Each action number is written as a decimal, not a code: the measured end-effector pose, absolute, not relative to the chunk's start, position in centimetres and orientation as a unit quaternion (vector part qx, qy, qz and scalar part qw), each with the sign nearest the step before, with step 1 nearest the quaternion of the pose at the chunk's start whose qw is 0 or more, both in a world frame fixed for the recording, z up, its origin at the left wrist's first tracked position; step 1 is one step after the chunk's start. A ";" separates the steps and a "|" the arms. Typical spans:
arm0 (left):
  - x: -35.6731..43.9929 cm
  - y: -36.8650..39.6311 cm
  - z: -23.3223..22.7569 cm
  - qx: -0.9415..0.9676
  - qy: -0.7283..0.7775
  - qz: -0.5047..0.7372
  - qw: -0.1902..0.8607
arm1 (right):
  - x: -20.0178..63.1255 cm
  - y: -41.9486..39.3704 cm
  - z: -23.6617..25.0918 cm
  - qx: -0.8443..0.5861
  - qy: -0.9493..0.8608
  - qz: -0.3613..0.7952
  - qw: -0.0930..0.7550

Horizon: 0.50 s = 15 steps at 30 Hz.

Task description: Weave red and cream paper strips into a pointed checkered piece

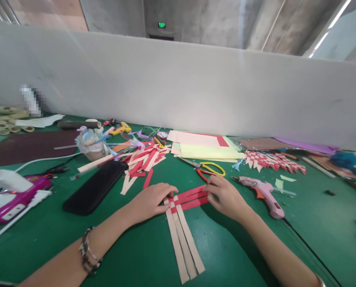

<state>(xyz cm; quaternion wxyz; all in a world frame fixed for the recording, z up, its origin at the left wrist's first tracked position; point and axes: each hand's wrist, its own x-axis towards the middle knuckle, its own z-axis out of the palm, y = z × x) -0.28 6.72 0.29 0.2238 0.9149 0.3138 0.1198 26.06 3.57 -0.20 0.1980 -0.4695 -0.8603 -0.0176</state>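
Red paper strips [191, 198] lie crosswise, woven through three beige paper strips [183, 239] that run toward me on the green table [231, 255]. My left hand [152, 199] presses flat on the left end of the weave, fingertips on the crossing. My right hand [224, 195] pinches the right ends of the red strips. A beaded bracelet sits on my left wrist.
A pink glue gun [264, 193] lies right of my right hand, scissors [206, 168] just beyond it. A black case [95, 186], a heap of cut strips [144, 159], paper sheets [204, 147] and a finished woven band [273, 160] lie around. A white partition closes the far edge.
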 end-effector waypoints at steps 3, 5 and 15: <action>-0.1 6.3 0.3 0.895 0.338 0.136 0.256 | 26.1 3.7 -0.4 -0.465 -0.848 -0.023 0.255; 0.1 6.1 0.4 0.884 0.353 0.144 0.271 | 26.0 3.7 -0.4 -0.467 -0.837 -0.020 0.284; 0.5 4.9 0.9 0.831 0.410 0.142 0.348 | 26.1 3.9 -0.2 -0.475 -0.799 -0.038 0.367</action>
